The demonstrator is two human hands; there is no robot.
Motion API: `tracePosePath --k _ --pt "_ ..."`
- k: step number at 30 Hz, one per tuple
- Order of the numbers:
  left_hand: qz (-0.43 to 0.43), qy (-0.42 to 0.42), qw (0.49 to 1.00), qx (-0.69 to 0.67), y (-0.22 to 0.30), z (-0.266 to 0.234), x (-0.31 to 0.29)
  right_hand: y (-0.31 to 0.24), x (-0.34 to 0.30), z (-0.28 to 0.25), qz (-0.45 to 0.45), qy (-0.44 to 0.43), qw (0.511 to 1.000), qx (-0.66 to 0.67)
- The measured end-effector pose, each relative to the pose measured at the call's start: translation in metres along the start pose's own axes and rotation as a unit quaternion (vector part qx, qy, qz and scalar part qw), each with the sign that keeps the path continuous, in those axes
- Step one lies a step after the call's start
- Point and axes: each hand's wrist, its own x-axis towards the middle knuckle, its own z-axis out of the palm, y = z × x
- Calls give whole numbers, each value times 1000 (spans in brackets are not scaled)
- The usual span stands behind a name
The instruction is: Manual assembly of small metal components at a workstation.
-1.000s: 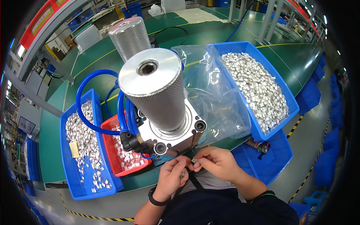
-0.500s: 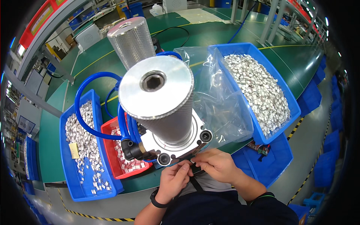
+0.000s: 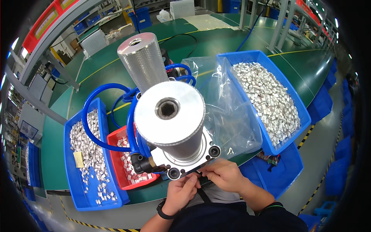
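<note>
My left hand (image 3: 181,192) and my right hand (image 3: 226,178) meet at the front edge of a pneumatic press (image 3: 170,112) with a silver cylinder and a square metal base. Both are closed in a pinch, fingertips nearly touching under the base's front side. Whatever sits between the fingers is too small and partly hidden by the press. Left of the press stands a red bin (image 3: 123,181) of small white parts. Further left is a blue tray (image 3: 69,170) with similar parts and a yellow note. A fuller blue tray (image 3: 305,114) of small white parts lies to the right.
Blue air hoses (image 3: 87,112) loop off the left of the press. Behind it rises a second knurled cylinder (image 3: 143,62). A clear plastic bag (image 3: 235,123) lies between press and right tray. Below that tray is another blue bin (image 3: 280,178). The green bench (image 3: 216,33) stretches back.
The view has shifted, so the press and trays appear slightly lower, the near cylinder most of all. Both hands stay pinched together at the press front.
</note>
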Motion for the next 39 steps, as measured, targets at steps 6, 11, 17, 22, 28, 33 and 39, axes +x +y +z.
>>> tracePosePath --k 6,11,17,22,28,33,39 --pt "0 0 1000 5 3 1 3 -1 3 -2 16 -4 1000 6" --pt "4 1 1000 13 2 1 5 2 4 -1 15 0 1000 18" --pt "8 5 1000 16 1 2 4 6 1 1 11 4 1000 25" --pt "-1 5 1000 7 -5 -1 -4 0 -10 1 4 -12 999 48" --pt "-53 -35 994 -92 -1 -4 -14 -1 -40 15 79 -89 960 254" --pt "22 16 998 -61 -13 2 -19 2 -52 25 91 -91 949 287" --pt "45 37 998 -31 -14 -2 -30 -3 -61 36 56 -54 967 242"
